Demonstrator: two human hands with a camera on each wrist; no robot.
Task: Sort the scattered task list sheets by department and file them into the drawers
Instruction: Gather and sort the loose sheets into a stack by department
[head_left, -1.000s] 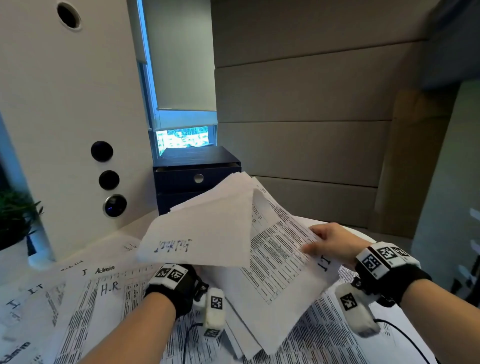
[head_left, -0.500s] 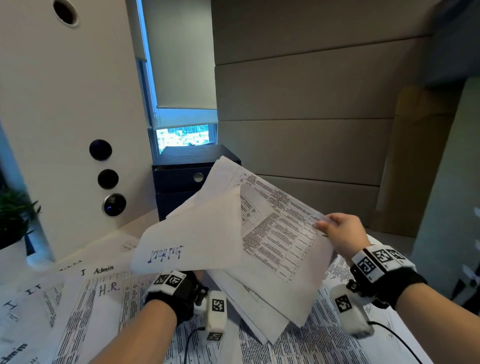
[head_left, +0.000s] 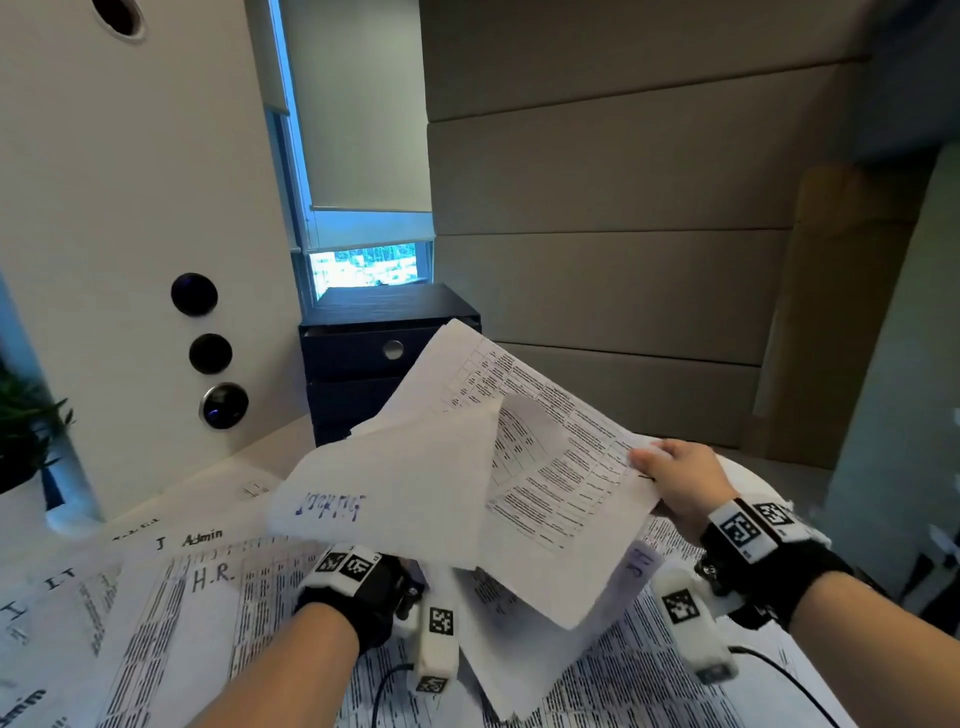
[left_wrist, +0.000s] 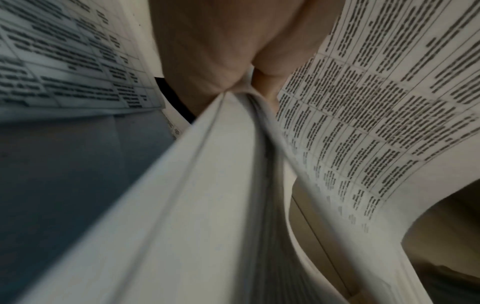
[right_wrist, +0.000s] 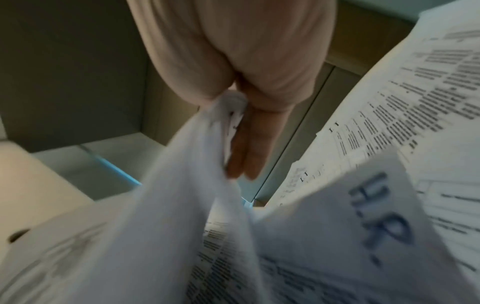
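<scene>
Left hand (left_wrist: 207, 47) under a raised bundle of sheets (head_left: 395, 483), grip pinched on their lower edges between thumb and fingers; in the head view only the wristband shows beneath the paper. Right hand (head_left: 680, 483) at the right edge of a printed sheet (head_left: 550, 467), grip clamped on that edge, thumb on top, fingers (right_wrist: 249, 148) straight beneath it. Printed sheet lifted and tilted, its far corner overlapping the front of the black drawer unit (head_left: 363, 353) in the head view. Front page of the bundle curled over toward the camera, mirrored blue handwriting showing through, unreadable. More task sheets (head_left: 171, 613) spread flat across the surface (head_left: 280, 441) below both hands, some hand-labelled "H.R.", "Admin", "IT". From the right wrist, another "H.R." sheet (right_wrist: 376, 216) close to the lens, blurred. Drawer unit at the far edge of the surface, under the window (head_left: 363, 265), top drawer with a round pull, shut as far as visible. Potted plant (head_left: 26, 431) at far left.
</scene>
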